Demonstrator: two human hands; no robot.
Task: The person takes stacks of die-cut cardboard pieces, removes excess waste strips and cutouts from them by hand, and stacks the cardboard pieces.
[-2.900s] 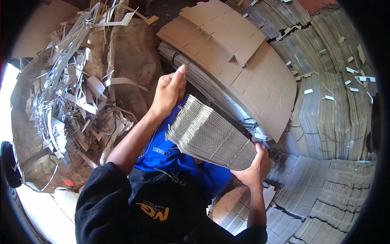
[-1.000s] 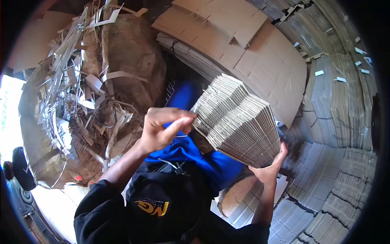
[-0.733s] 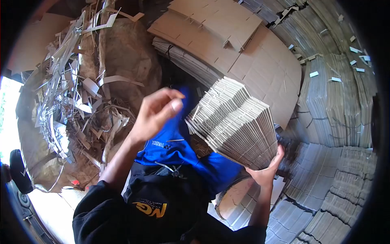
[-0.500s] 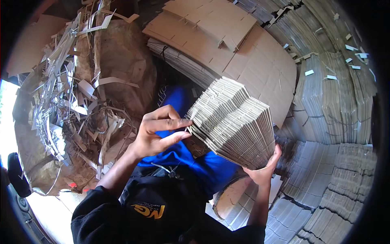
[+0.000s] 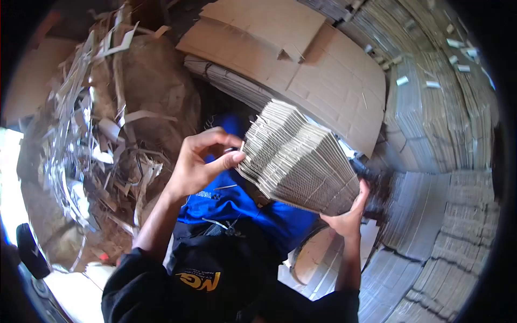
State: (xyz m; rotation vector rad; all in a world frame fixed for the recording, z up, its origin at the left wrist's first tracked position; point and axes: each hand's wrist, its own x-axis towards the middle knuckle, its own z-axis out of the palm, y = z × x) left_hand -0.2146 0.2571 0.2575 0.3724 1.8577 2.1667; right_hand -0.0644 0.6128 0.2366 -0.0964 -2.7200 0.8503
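A thick stack of corrugated cardboard pieces (image 5: 301, 161) is held up above my lap, its cut edges fanned toward the camera. My right hand (image 5: 347, 212) is wrapped round the stack's lower right end. At the left end, the thumb and forefinger of my left hand (image 5: 207, 164) pinch the edge of the outermost pieces. The other fingers of that hand are curled and partly hidden.
Large flat cardboard sheets (image 5: 334, 81) lie on a pile ahead. Cardboard scraps and strips (image 5: 102, 140) heap up at the left. Stacked cardboard bundles (image 5: 420, 215) fill the right side. A round-topped object (image 5: 315, 255) stands below my right hand.
The stack and both hands have shifted slightly left in view, with the left hand a little higher. The surroundings have shifted too, as the camera has turned.
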